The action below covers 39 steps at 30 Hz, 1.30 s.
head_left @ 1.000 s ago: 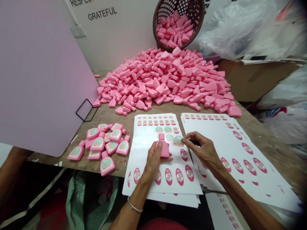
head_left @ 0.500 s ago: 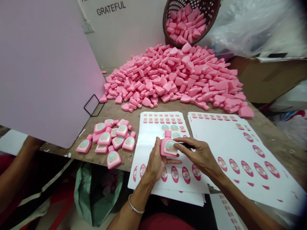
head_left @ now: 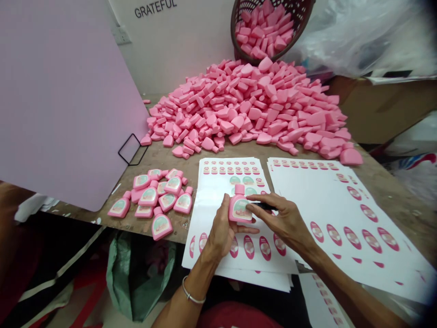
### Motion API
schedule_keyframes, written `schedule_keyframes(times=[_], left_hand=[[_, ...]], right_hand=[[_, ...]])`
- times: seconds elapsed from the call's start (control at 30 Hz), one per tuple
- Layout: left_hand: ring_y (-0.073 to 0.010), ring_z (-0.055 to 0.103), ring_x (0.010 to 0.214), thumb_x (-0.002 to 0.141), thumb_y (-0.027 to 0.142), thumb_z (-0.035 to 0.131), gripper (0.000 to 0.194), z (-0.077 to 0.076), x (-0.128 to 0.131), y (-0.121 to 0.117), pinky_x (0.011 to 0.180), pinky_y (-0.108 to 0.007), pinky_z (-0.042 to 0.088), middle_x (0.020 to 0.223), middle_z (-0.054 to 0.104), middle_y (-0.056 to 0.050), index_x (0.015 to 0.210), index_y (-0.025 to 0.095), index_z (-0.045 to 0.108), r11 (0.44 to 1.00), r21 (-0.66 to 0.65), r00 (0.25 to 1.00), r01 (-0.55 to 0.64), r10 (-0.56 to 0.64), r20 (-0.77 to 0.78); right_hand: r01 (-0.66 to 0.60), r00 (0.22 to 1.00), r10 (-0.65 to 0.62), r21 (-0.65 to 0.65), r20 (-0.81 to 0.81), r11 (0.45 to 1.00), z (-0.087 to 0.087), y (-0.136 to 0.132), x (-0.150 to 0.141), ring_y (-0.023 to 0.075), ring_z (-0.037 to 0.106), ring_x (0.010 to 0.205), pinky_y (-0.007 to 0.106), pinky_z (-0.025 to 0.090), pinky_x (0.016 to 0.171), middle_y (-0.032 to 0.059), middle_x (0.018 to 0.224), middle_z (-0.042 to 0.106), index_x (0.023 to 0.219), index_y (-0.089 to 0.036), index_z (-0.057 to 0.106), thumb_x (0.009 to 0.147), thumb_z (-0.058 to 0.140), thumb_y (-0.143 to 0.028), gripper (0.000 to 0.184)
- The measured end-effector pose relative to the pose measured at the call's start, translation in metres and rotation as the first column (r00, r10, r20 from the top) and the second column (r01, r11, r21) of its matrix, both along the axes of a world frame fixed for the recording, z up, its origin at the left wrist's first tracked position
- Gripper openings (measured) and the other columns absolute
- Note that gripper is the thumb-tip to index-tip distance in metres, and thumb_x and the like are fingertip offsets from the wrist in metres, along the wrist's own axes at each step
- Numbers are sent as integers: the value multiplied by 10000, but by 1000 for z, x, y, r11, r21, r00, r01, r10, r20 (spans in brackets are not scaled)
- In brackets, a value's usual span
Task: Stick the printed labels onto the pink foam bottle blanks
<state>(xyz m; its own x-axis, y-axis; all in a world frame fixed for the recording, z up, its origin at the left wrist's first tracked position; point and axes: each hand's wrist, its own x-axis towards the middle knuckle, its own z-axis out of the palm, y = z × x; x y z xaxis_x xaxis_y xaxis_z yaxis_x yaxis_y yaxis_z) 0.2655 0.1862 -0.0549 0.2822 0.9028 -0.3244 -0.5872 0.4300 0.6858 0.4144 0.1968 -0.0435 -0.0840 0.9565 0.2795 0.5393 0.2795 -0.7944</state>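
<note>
My left hand (head_left: pixel 221 230) is closed round a small pink bottle (head_left: pixel 239 207) held upright over a sticker sheet (head_left: pixel 218 200). A green and pink label sits on the bottle's front. My right hand (head_left: pixel 285 221) presses a fingertip on that label and also holds a thin dark tool (head_left: pixel 264 206) between its fingers. To the left lies a small group of labelled pink bottles (head_left: pixel 155 198). Behind the sheets rises a big heap of plain pink bottles (head_left: pixel 249 109).
A brown basket (head_left: pixel 273 23) tipped on its side spills more bottles onto the heap. A second sticker sheet (head_left: pixel 341 214) lies at the right. A lilac board (head_left: pixel 61 100) leans at the left. A cardboard box (head_left: pixel 382 109) and plastic bags stand at the right; a green bag (head_left: pixel 136 273) hangs below the table.
My right hand lifted a label from the sheet and put it on the bottle's front. It now presses on the label. My left hand turned the bottle slightly.
</note>
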Motion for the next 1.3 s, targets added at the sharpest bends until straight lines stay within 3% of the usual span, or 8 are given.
schedule_keyframes(times=[0.33,0.5,0.57,0.67,0.73,0.83,1.17,1.3], left_hand=[[-147,604,776,761,207,656,309,6,-4,-2,633,-281,573,879,555,-32,1038,135,539,981,171,991,95,-78,-106],[-133,586,745,778,207,625,271,5,-7,-3,631,-295,580,893,589,-68,1009,114,519,982,150,992,114,-106,-64],[-129,582,741,780,210,622,257,4,-7,-4,631,-296,582,894,599,-74,995,114,519,982,142,992,125,-119,-53],[-126,587,708,751,184,645,280,4,-4,-9,587,-265,572,810,578,-32,996,133,519,976,144,987,161,-157,-39],[-120,588,673,715,149,667,338,4,-3,-12,561,-252,564,775,563,-10,1015,145,514,972,150,983,183,-179,-38],[-117,586,643,685,129,684,402,6,-9,-15,540,-265,562,822,584,-26,1043,146,503,969,144,979,203,-196,-62],[-98,554,420,690,310,708,396,15,-28,-7,385,-181,406,711,595,13,1003,174,509,970,89,933,228,-191,-305],[-124,519,450,764,535,567,370,12,-58,0,460,-229,442,560,571,7,819,169,573,995,97,790,-4,63,-610]], right_hand=[[-79,945,-14,271,326,959,-5,3,5,166,567,708,339,364,718,26,764,684,985,-228,686,861,585,-380,221],[41,798,-265,390,542,920,1,8,18,218,564,742,409,335,760,81,772,672,1080,-173,655,901,512,-386,313],[124,834,-283,338,473,933,2,9,19,251,582,798,434,374,775,102,851,676,1168,-172,602,864,548,-440,409],[22,984,-28,36,175,999,-2,10,8,254,600,961,405,469,810,98,1142,621,1311,-235,463,754,659,-480,640],[-58,997,52,-126,-55,990,-8,13,-1,232,588,1044,369,492,868,62,1209,585,1263,-263,496,714,694,-461,616],[-2,977,-43,-207,-211,978,-16,21,-6,228,567,1091,369,455,965,42,1157,607,1085,-240,603,698,707,-460,457],[-81,989,49,-241,-138,967,-16,30,-23,210,589,1062,309,480,934,15,1168,615,1131,-256,572,651,735,-454,544],[115,991,-101,-186,84,976,-19,83,22,184,634,956,276,502,837,20,1070,671,1072,-247,619,784,595,-495,381]])
